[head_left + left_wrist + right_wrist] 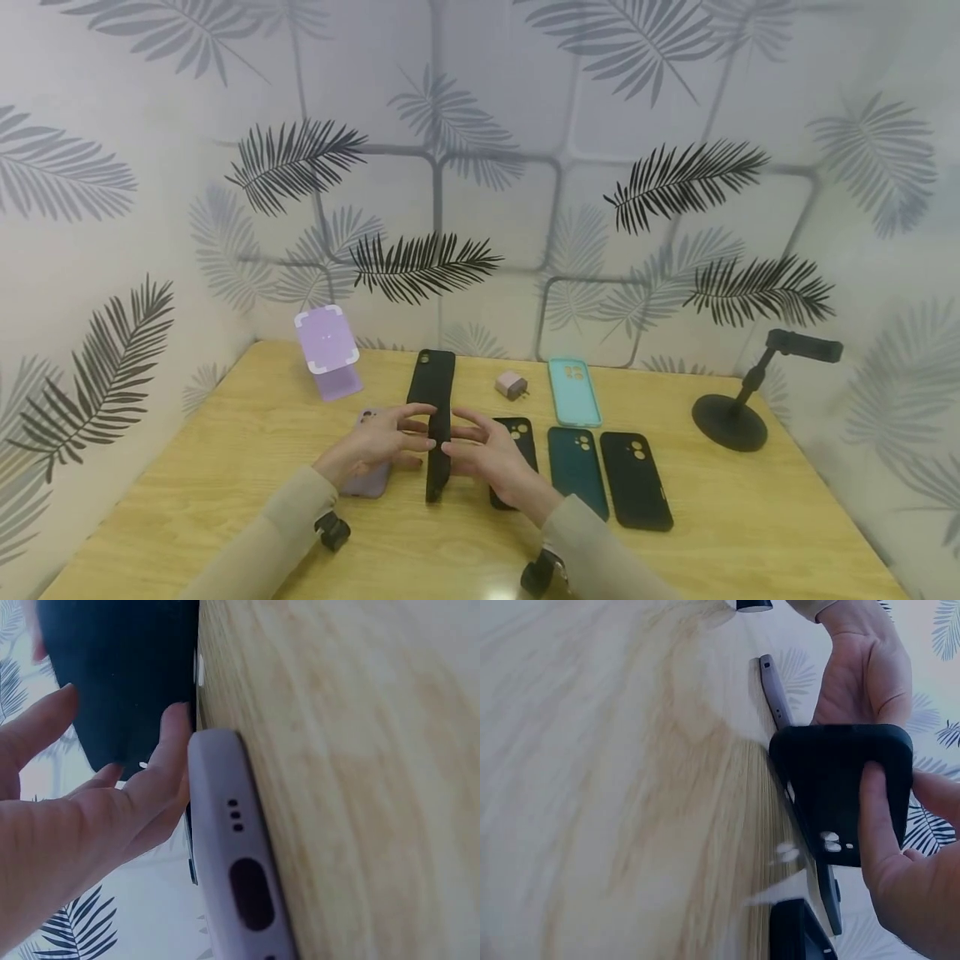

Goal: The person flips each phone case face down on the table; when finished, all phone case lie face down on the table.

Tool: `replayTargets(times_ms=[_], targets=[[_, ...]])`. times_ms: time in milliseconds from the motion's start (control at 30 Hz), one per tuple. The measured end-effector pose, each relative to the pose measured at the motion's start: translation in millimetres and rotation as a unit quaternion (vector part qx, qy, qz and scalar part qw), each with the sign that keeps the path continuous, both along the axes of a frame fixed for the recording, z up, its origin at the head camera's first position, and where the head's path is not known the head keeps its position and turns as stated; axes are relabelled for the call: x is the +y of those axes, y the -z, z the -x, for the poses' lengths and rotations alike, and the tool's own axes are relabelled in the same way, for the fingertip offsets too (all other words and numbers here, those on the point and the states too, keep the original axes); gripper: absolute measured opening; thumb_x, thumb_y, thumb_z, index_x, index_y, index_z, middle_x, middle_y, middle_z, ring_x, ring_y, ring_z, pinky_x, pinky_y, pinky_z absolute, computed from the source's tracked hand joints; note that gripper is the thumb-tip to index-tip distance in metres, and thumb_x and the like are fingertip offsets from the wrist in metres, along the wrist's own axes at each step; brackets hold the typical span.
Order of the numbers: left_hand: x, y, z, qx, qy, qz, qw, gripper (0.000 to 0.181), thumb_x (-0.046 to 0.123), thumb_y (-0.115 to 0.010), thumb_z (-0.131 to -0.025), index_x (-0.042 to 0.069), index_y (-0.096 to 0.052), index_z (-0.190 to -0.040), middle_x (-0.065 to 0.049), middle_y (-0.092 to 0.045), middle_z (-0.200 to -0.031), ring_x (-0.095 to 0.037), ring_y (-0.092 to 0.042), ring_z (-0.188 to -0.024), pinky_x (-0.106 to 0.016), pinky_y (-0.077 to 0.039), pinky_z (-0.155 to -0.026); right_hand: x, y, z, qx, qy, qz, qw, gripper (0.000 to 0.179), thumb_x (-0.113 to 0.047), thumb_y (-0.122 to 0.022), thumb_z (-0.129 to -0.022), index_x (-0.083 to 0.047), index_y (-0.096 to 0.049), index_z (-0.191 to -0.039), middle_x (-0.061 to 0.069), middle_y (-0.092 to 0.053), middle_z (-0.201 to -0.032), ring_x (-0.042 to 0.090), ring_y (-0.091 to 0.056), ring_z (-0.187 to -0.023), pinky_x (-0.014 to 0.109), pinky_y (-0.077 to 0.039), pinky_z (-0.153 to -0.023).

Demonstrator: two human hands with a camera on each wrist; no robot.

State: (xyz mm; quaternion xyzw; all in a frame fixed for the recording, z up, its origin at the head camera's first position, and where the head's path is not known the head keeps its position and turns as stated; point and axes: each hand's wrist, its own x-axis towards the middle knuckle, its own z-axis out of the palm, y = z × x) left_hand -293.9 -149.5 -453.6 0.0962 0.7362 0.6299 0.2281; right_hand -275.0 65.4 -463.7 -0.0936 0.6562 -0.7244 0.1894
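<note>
Between my two hands a black phone case [438, 471] stands on its long edge. My right hand [498, 458] holds it; in the right wrist view the thumb [877, 814] lies against its hollow inner side, with another finger at the rim. My left hand [371, 446] touches the other face with fairly straight fingers [161, 754]. Behind the held case lies another black phone case [432, 375]. A lilac phone case [371, 481] lies partly hidden under my left hand, and a black case with camera holes [522, 442] is partly covered by my right.
A dark teal case [577, 471] and a black case [637, 482] lie to the right, a turquoise case [575, 393] behind them. A pink charger plug [512, 385] sits mid-table. A purple phone stand [327, 342] is back left; a black stand [730, 422] is at the right.
</note>
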Motion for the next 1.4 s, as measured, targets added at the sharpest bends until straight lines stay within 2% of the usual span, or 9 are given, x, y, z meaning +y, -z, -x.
replayTargets(times_ms=[133, 333, 500, 667, 800, 967, 1200, 1400], targets=[[0.5, -0.6, -0.5, -0.007, -0.003, -0.005, 1.0, 0.067, 0.008, -0.067, -0.092, 0.005, -0.034, -0.15, -0.031, -0.033, -0.149, -0.037, -0.057, -0.121, -0.048, -0.056, -0.093, 5.5, 0.5, -0.5, 0.013, 0.005, -0.026, 0.9996, 0.068, -0.003, -0.069, -0.089, -0.005, -0.038, -0.149, 0.027, -0.051, -0.139, 0.029, -0.07, -0.1, 0.043, -0.06, -0.083], [-1.2, -1.2, -2.2, -0.013, -0.005, -0.002, 0.9999, 0.065, 0.003, -0.065, -0.093, 0.002, -0.034, -0.15, -0.031, -0.034, -0.15, -0.035, -0.057, -0.121, -0.047, -0.056, -0.093, 11.9, 2.4, -1.9, 0.043, -0.003, -0.083, 0.9956, 0.064, 0.001, -0.069, -0.088, -0.001, -0.042, -0.146, 0.028, -0.053, -0.135, 0.026, -0.07, -0.097, 0.041, -0.061, -0.079], [-3.4, -2.4, -0.9, -0.003, 0.0, 0.004, 1.0, 0.064, 0.002, -0.064, -0.092, -0.001, -0.034, -0.149, -0.032, -0.034, -0.149, -0.037, -0.057, -0.122, -0.045, -0.056, -0.093, 14.6, 2.1, -1.6, 0.061, -0.007, -0.122, 0.9906, 0.062, 0.002, -0.069, -0.087, 0.003, -0.043, -0.144, 0.027, -0.05, -0.131, 0.021, -0.069, -0.09, 0.038, -0.062, -0.077], [-6.5, -0.4, 0.3, -0.003, -0.01, 0.015, 0.9998, 0.061, 0.0, -0.062, -0.093, -0.002, -0.036, -0.147, -0.029, -0.034, -0.151, -0.04, -0.053, -0.126, -0.044, -0.057, -0.092, 15.3, 1.6, -0.2, 0.072, -0.029, -0.156, 0.9848, 0.057, 0.002, -0.066, -0.09, 0.007, -0.044, -0.143, 0.028, -0.051, -0.136, 0.03, -0.069, -0.102, 0.038, -0.061, -0.08], [-9.5, 0.6, -0.4, -0.002, -0.017, 0.022, 0.9996, 0.059, 0.0, -0.062, -0.093, -0.003, -0.037, -0.146, -0.03, -0.031, -0.152, -0.042, -0.049, -0.129, -0.044, -0.057, -0.092, 15.3, 1.6, 0.0, 0.063, -0.052, -0.184, 0.9795, 0.054, -0.001, -0.065, -0.092, 0.008, -0.045, -0.141, 0.028, -0.048, -0.143, 0.033, -0.065, -0.113, 0.038, -0.06, -0.084], [-10.3, -1.8, -0.6, 0.007, -0.015, 0.032, 0.9994, 0.058, 0.003, -0.063, -0.093, -0.003, -0.039, -0.146, -0.03, -0.031, -0.152, -0.043, -0.046, -0.132, -0.044, -0.056, -0.094, 17.1, -2.7, -1.5, 0.043, -0.068, -0.179, 0.9806, 0.055, -0.003, -0.063, -0.094, 0.011, -0.042, -0.142, 0.03, -0.045, -0.144, 0.037, -0.06, -0.12, 0.039, -0.059, -0.086], [-10.2, -2.9, -2.4, 0.005, -0.017, 0.044, 0.9989, 0.058, 0.003, -0.064, -0.092, -0.002, -0.041, -0.145, -0.029, -0.037, -0.149, -0.041, -0.05, -0.128, -0.045, -0.055, -0.095, 20.3, -5.7, -2.9, 0.03, -0.077, -0.176, 0.9808, 0.053, -0.006, -0.061, -0.096, 0.011, -0.042, -0.142, 0.03, -0.045, -0.144, 0.038, -0.059, -0.121, 0.041, -0.058, -0.089], [-9.7, -4.6, -0.4, 0.042, -0.034, 0.074, 0.9958, 0.055, 0.005, -0.064, -0.093, 0.0, -0.044, -0.143, -0.027, -0.041, -0.147, -0.039, -0.054, -0.125, -0.044, -0.054, -0.097, 28.5, -6.1, 3.4, 0.05, -0.078, -0.168, 0.9814, 0.048, -0.005, -0.061, -0.095, 0.011, -0.047, -0.138, 0.029, -0.052, -0.137, 0.036, -0.062, -0.116, 0.04, -0.059, -0.089]])
